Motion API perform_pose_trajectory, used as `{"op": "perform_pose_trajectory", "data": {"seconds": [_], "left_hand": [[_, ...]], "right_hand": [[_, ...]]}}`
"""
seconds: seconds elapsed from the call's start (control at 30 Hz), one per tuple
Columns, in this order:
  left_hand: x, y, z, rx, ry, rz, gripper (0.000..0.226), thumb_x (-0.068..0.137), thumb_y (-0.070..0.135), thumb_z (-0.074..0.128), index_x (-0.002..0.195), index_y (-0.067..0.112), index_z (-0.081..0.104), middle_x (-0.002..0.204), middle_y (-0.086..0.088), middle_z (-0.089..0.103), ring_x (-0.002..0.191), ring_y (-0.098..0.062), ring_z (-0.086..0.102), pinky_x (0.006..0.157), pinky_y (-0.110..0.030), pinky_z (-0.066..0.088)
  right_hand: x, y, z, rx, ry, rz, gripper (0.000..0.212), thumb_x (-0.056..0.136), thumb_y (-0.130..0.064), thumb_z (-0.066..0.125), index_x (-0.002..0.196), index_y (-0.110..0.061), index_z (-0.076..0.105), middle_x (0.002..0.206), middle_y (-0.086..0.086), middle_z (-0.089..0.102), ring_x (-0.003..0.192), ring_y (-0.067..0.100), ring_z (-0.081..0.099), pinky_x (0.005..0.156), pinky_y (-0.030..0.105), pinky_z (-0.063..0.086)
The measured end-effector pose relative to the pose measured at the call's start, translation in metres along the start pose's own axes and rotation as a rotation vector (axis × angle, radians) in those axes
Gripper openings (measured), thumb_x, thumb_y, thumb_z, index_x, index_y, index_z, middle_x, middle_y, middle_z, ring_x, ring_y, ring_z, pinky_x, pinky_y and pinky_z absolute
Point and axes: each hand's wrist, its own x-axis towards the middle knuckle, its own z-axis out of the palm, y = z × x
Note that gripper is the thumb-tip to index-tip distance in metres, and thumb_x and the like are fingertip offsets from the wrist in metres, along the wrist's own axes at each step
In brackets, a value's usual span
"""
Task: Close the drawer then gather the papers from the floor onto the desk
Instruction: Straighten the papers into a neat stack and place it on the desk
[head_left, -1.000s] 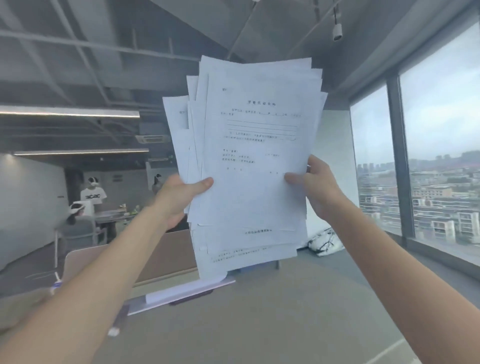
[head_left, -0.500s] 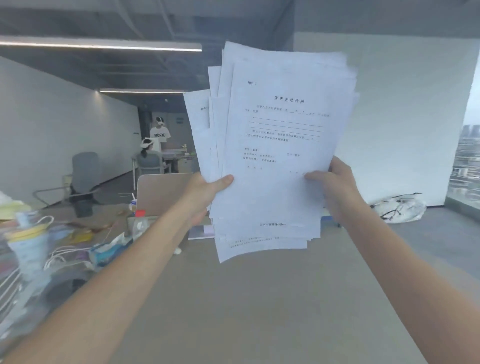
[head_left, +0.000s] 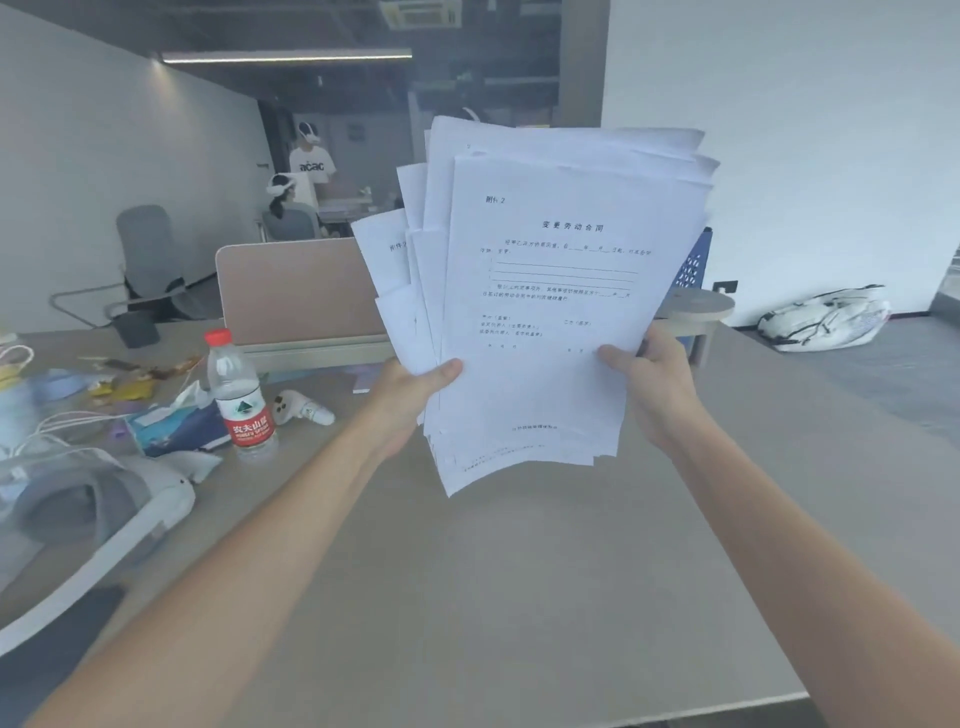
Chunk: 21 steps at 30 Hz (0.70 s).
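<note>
I hold an uneven stack of white printed papers (head_left: 545, 301) upright in the air above the grey desk (head_left: 519, 597). My left hand (head_left: 410, 395) pinches the stack's lower left edge, thumb on the front sheet. My right hand (head_left: 654, 384) grips its lower right edge. The sheets are fanned and misaligned, and their bottom edges hang a little above the desktop. The drawer and the floor near me are out of view.
On the desk's left side stand a water bottle (head_left: 240, 397) with a red label, a white controller (head_left: 304, 408), a tissue pack (head_left: 176, 428), cables and a grey headset (head_left: 88, 514). A beige divider panel (head_left: 296, 293) lines the back edge. Two people are far behind.
The view has tilted down from the ceiling and window to the desk. The papers, still in both hands, have come lower, over the desktop.
</note>
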Motion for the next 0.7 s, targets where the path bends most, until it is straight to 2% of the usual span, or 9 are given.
{"op": "perform_pose_trajectory", "data": {"seconds": [0.1,0.2,0.27,0.4,0.57,0.7], "left_hand": [[-0.004,-0.007,0.004,-0.018,-0.008,-0.026,0.039,0.085,0.013,0.076,0.123,0.013,0.068,0.124,-0.003,0.074,0.114,-0.019,0.070,0.105,-0.044,0.050],[-0.005,-0.014,0.006,-0.013,-0.033,-0.060,0.055,0.075,0.020,0.085,0.125,0.011,0.066,0.123,-0.003,0.074,0.116,-0.020,0.069,0.108,-0.045,0.046],[-0.004,-0.017,0.007,0.006,-0.072,-0.062,0.064,0.071,0.027,0.088,0.128,0.013,0.064,0.125,-0.002,0.073,0.118,-0.020,0.068,0.109,-0.046,0.046],[-0.001,-0.015,0.011,0.001,-0.167,-0.042,0.042,0.082,0.020,0.077,0.123,0.015,0.070,0.125,-0.005,0.073,0.117,-0.025,0.068,0.107,-0.048,0.046],[0.009,-0.017,0.010,-0.044,-0.126,-0.042,0.039,0.082,0.025,0.078,0.120,0.016,0.072,0.122,-0.004,0.074,0.116,-0.023,0.069,0.110,-0.050,0.044],[0.015,-0.026,0.008,-0.095,-0.091,-0.124,0.034,0.090,0.033,0.071,0.120,0.017,0.071,0.119,-0.004,0.076,0.110,-0.023,0.072,0.105,-0.051,0.049]], "right_hand": [[-0.005,0.007,-0.006,0.010,-0.012,0.040,0.038,0.090,0.006,0.058,0.125,-0.007,0.064,0.120,0.005,0.075,0.109,0.024,0.072,0.089,0.039,0.058],[-0.012,0.012,-0.007,0.047,-0.035,0.080,0.037,0.090,0.007,0.059,0.125,-0.005,0.063,0.119,0.006,0.075,0.097,0.017,0.075,0.077,0.031,0.058],[-0.015,0.012,-0.006,0.057,-0.062,0.077,0.036,0.092,0.003,0.060,0.126,-0.009,0.062,0.119,0.003,0.075,0.097,0.014,0.075,0.074,0.026,0.058],[-0.013,0.013,-0.001,0.057,-0.114,0.050,0.034,0.095,-0.006,0.063,0.128,-0.015,0.061,0.121,-0.001,0.075,0.106,0.016,0.074,0.077,0.026,0.059],[-0.004,0.023,0.005,0.011,-0.121,0.018,0.041,0.093,-0.012,0.068,0.131,-0.021,0.057,0.126,-0.004,0.072,0.115,0.016,0.069,0.093,0.038,0.055],[-0.001,0.040,0.006,-0.017,-0.088,0.042,0.039,0.093,-0.016,0.070,0.129,-0.023,0.056,0.126,-0.005,0.070,0.115,0.014,0.069,0.093,0.038,0.056]]}}
